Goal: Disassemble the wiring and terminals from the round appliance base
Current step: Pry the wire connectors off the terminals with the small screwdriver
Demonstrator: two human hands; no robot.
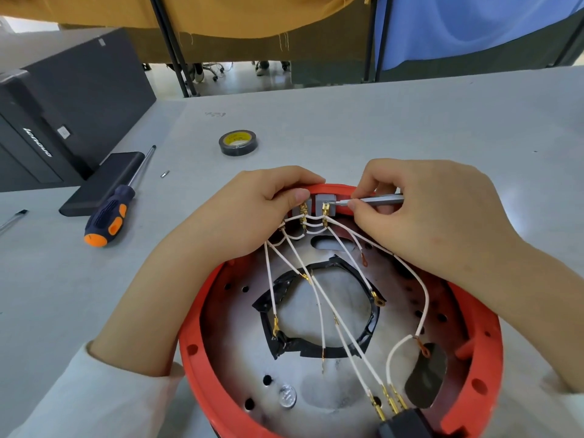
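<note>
A: Starting at the left, what is lying on the table (410, 121)?

B: A black computer case (57, 112) is standing at the far left edge. Beside it, a screwdriver (117, 207) with a blue-and-orange handle is resting partly across a flat black box (101, 181). A roll of black tape (238, 142) is lying farther back.

A: And my left hand (252, 213)?

B: You are curling its fingers over the far rim of the round red base (486, 352), with the thumb pressing down near a brass terminal (304, 208) on the grey switch block (325, 203).

A: The wiring?

B: The white wires (319, 298) are fanning from that block across the metal plate inside the base, toward a black connector (404, 422) at the near rim.

A: My right hand (433, 216)?

B: You are pinching a thin grey tool (373, 200), and its tip is touching the right-hand terminal on the block.
</note>
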